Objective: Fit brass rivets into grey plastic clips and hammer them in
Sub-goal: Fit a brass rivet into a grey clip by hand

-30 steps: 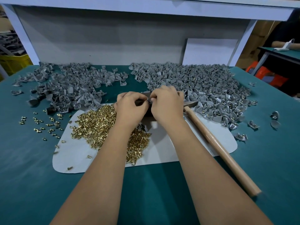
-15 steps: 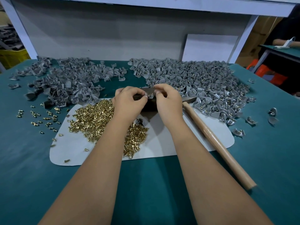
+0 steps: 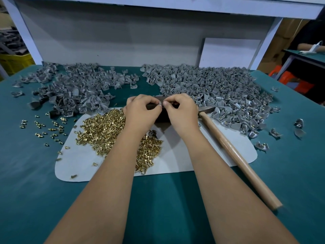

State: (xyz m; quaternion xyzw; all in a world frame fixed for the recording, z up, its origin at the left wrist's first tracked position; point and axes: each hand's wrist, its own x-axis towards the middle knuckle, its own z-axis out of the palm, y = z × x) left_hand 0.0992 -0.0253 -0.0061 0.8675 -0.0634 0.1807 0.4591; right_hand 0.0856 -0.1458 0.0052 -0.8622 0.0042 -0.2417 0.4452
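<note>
Both hands meet at frame centre above a dark block (image 3: 162, 114): the left hand (image 3: 140, 113) and right hand (image 3: 182, 111) have their fingertips drawn together, pinching one small grey clip (image 3: 160, 103) between them; whether a rivet is already seated in it is too small to tell. The brass rivets (image 3: 103, 129) lie heaped on a white mat (image 3: 184, 155) just left of the hands, with strays scattered at left on the green table (image 3: 167, 208). Unworked clips (image 3: 70, 90) are piled at upper left; a larger pile showing brass specks (image 3: 219, 92) lies at upper right, judged to be finished pieces. The hammer (image 3: 233, 152) lies untouched to the right, its head beside the block and its wooden handle running toward the lower right. Handling judgement: the clip appears light, stiff moulded plastic, best held by its edges with the hole kept clear; the rivets appear small, smooth and apt to slip or roll, so a fingertip pinch on the shank suits them. The hammer should be taken near the handle's end, and light blows seem advisable, as the plastic may crack. No brand, label or legible writing is visible.
</note>
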